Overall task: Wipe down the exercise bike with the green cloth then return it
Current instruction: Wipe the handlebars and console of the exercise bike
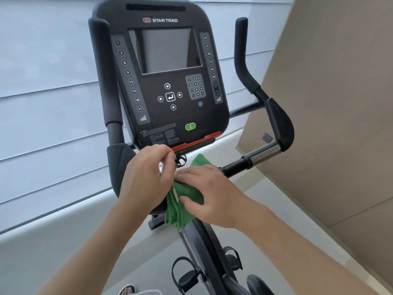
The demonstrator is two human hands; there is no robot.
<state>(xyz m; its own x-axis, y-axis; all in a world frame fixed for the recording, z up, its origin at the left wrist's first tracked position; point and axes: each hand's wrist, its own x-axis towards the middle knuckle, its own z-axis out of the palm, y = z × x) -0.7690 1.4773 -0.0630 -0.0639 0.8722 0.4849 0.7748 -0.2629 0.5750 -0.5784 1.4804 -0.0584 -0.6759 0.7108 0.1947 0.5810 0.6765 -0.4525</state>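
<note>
Your right hand (209, 191) lies flat, fingers together and pressing the green cloth (184, 206) from the right; your left hand (144, 175) curls with thumb and fingertips pinched just left of its top edge, though whether they hold cloth you cannot tell. The cloth hangs with its long axis running near-to-far, draped over the exercise bike (168, 67) just below the console. Your right hand is nearer for the next wipe.

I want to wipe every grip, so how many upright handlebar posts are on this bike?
2: left upright post beside the console, right upright post on its other side. Lower grips may be hidden behind the hands.
</note>
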